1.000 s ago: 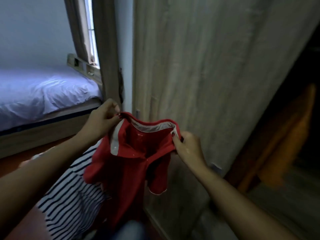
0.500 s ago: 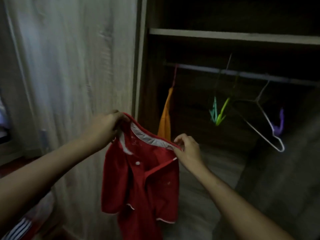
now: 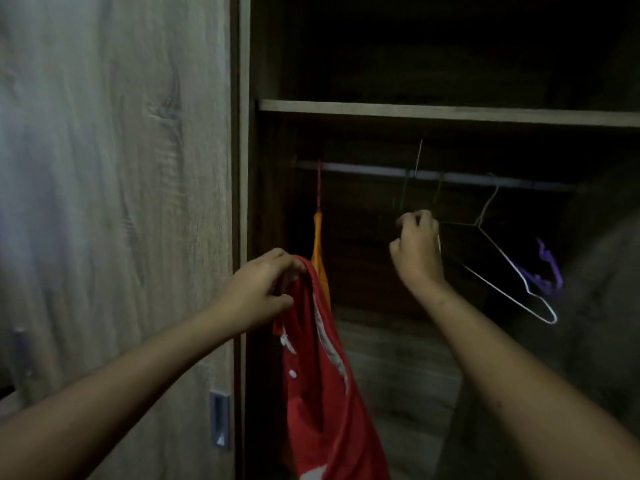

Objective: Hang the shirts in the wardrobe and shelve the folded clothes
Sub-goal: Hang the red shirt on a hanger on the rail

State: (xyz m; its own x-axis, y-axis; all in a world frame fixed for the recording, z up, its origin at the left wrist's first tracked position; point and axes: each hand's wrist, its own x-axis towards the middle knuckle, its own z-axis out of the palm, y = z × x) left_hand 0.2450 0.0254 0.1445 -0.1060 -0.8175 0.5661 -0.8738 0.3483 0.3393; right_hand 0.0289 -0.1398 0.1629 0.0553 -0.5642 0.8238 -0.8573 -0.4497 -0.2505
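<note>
Your left hand [image 3: 263,289] pinches the red shirt [image 3: 322,393] at its collar; your right hand [image 3: 417,247], raised under the rail [image 3: 363,168], curls its fingers round a hanger [image 3: 437,194]

Left grip [image 3: 266,289] pinching, forearm extended; right grip [image 3: 417,247] higher, curled tight, arm outstretched.

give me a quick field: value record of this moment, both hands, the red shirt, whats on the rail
left hand: holds the red shirt by its collar; the shirt hangs down
right hand: up at the green hangers, fingers curled; grip unclear
rail: orange garment at left, green hangers, bare white wire hanger, purple hanger at right
shelf: above the rail; contents too dark to tell
red shirt on a hanger: not yet
</note>
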